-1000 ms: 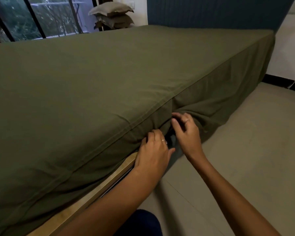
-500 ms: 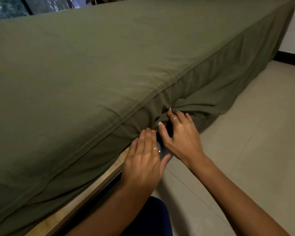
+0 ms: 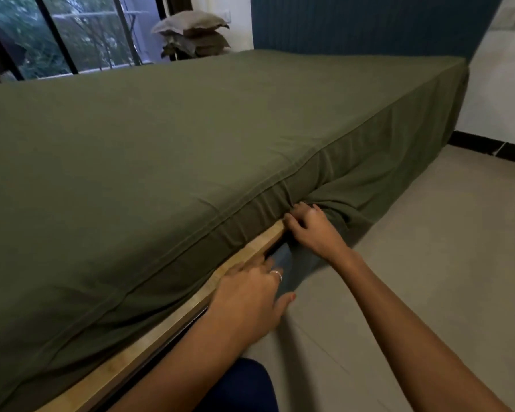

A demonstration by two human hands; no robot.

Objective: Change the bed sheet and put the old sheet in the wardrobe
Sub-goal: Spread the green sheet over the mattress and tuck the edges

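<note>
Green sheet (image 3: 191, 138) on bed, tiled floor (image 3: 428, 263), pillows (image 3: 191, 34) by window (image 3: 81, 34).

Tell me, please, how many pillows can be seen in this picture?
2, as far as I can tell: one pale pillow lies on top of a darker pillow, stacked beyond the far side of the bed, beside the window. More may be hidden underneath.

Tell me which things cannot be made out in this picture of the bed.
- Right hand: fingertips buried in the bunched olive-green bed sheet, head view; whether it tucks or pulls is unclear.
- Left hand: fingertips blurred against the light wooden bed frame.
- Mattress: wholly covered by the sheet.
- Wardrobe: outside the frame.
- Stacked grey pillows: dim and small; count uncertain.
</note>
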